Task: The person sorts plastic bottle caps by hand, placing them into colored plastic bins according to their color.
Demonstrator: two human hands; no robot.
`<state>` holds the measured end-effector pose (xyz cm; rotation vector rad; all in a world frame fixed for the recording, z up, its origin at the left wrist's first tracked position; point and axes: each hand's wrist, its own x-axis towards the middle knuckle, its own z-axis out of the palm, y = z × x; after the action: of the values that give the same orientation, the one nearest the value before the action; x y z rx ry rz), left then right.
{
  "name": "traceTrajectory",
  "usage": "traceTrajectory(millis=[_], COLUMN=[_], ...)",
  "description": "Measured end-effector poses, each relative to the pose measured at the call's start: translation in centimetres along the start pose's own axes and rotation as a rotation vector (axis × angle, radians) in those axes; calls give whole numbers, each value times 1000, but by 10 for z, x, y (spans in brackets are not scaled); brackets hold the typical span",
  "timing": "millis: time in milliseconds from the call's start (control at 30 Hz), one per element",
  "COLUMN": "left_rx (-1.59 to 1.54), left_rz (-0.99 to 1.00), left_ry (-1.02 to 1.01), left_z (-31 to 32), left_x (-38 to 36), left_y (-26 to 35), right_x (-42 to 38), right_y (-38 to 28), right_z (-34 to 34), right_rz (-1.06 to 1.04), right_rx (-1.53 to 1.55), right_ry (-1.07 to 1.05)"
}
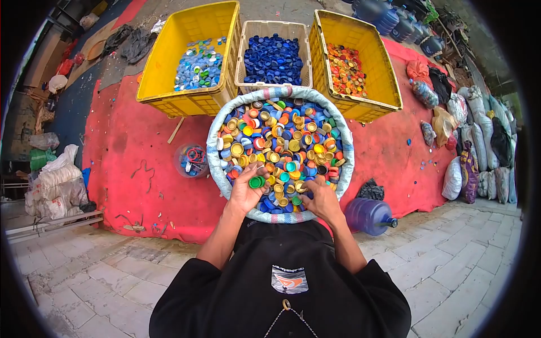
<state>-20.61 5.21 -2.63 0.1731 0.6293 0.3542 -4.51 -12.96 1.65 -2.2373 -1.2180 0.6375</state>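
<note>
A round sack-lined tub (213,147) full of mixed-colour bottle caps (294,145) sits right in front of me. My left hand (245,190) is over the tub's near left part, closed on green bottle caps (257,182). A small pale piece shows at its fingertips, too small to name. My right hand (323,200) is low over the near right part, its fingers curled around a gold bottle cap (301,186) among the others. Part of its grip is hidden by the fingers.
Beyond the tub stand a yellow crate (152,84) of light blue and green caps, a white crate (274,87) of dark blue caps and another yellow crate (372,104) of orange caps. A clear bucket (181,167) is left; a water jug (366,216) lies right.
</note>
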Motion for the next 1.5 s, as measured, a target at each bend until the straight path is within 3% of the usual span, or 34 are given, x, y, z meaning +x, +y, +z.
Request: traceTrajectory(millis=[100, 500, 633, 733, 867, 1033, 1267, 1500], left_rx=[-33, 12, -117, -172, -181, -146, -325, -365], left_rz=[0, 1, -27, -19, 29, 118, 133, 207], left_ry=[-17, -76, -120, -129, -154, -180, -218, -105], left_z=[1, 4, 6, 12, 20, 27, 19, 4], left_x=[0, 7, 1, -4, -9, -11, -14, -12], left_y=[-5, -6, -3, -1, 2, 11, 34, 56], right_x=[-7, -4, 7, 19, 34, 56, 90, 104], right_y=[-16, -5, 4, 4, -9, -36, -53, -80], right_z=[11, 21, 16, 12, -1, -2, 11, 27], right_rz=[18, 16, 184, 179, 382, 379, 266, 301], right_rx=[-134, -80, 220, 602, 1245, 1455, 1879, 1922], right_ry=[-23, -9, -6, 119, -4, -33, -185, -224])
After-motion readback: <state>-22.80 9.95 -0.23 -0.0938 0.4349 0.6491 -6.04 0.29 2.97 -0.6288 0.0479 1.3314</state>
